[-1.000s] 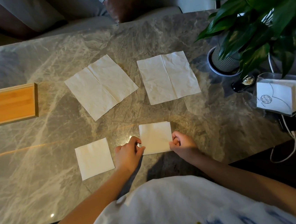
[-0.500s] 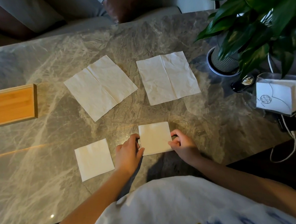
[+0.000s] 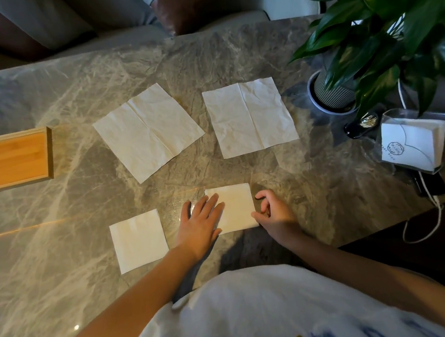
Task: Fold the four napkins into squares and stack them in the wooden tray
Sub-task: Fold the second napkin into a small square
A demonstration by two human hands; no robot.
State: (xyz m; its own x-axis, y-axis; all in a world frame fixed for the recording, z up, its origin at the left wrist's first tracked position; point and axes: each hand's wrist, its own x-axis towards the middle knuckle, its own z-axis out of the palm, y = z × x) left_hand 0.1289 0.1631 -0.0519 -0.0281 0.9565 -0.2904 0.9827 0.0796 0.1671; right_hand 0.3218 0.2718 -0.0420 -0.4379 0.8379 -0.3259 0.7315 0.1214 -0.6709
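A folded white napkin square [image 3: 238,208] lies near the table's front edge. My left hand [image 3: 200,225] rests flat on its left part, fingers spread. At its right edge my right hand [image 3: 274,213] has its fingers curled, the thumb touching the lower right corner. A second folded square [image 3: 139,240] lies to the left, untouched. Two unfolded napkins lie farther back, one tilted [image 3: 148,132] and one straighter [image 3: 249,117]. The wooden tray [image 3: 9,160] sits at the left edge, nothing visible in it.
A potted plant [image 3: 329,94] with big leaves stands at the back right. A clear holder with white napkins [image 3: 412,145] and a cable sit at the right edge, with a small dark object beside the pot. Chairs stand behind the marble table [image 3: 45,242].
My left hand has let go of the square's left edge and now lies flat on it. My right hand has loosened its pinch at the right edge.
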